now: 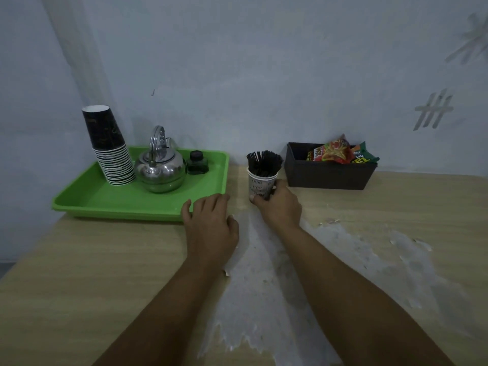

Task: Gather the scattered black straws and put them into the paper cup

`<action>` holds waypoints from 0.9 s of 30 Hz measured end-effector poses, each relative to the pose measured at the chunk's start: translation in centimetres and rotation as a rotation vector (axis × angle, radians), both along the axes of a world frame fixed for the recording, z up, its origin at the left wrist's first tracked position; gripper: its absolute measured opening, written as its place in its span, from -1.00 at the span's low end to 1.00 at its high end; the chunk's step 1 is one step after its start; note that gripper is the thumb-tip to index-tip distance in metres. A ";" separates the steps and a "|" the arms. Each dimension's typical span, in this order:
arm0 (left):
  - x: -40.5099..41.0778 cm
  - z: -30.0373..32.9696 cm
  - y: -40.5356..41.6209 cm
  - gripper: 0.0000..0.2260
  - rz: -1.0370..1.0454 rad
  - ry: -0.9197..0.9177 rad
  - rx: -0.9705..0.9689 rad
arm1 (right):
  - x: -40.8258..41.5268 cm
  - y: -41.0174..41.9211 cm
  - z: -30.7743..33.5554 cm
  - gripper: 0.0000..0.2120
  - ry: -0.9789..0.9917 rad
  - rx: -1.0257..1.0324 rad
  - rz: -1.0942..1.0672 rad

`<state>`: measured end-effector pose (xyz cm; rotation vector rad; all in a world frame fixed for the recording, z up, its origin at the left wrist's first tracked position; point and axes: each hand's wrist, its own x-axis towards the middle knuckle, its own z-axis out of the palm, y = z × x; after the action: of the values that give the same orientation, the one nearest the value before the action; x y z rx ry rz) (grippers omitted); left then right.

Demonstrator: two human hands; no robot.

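A white paper cup [259, 184] with dark print stands upright on the wooden table near the back wall. A bundle of black straws [264, 162] sticks up out of it and fans slightly at the top. My right hand [279, 206] wraps around the cup's lower right side, thumb at the base. My left hand [210, 224] lies palm down on the table to the left of the cup, fingers spread, touching the edge of the green tray and holding nothing. No loose straws show on the table.
A green tray [105, 199] at the left holds a stack of dark paper cups [109, 146], a steel kettle [159, 167] and a small dark bottle [197, 163]. A black box [330, 177] with snack packets stands right of the cup. The table's veneer is peeled in front.
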<state>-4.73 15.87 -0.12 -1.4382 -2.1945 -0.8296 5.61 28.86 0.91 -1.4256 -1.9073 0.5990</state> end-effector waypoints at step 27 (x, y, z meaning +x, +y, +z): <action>0.4 0.4 0.0 -0.61 -0.003 0.002 -0.111 | -1.7 3.2 1.1 -0.39 -0.002 -0.045 0.005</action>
<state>-4.37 15.83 0.30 -1.4926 -2.2693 -0.7172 3.88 32.10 2.01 -1.4507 -1.9109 0.6466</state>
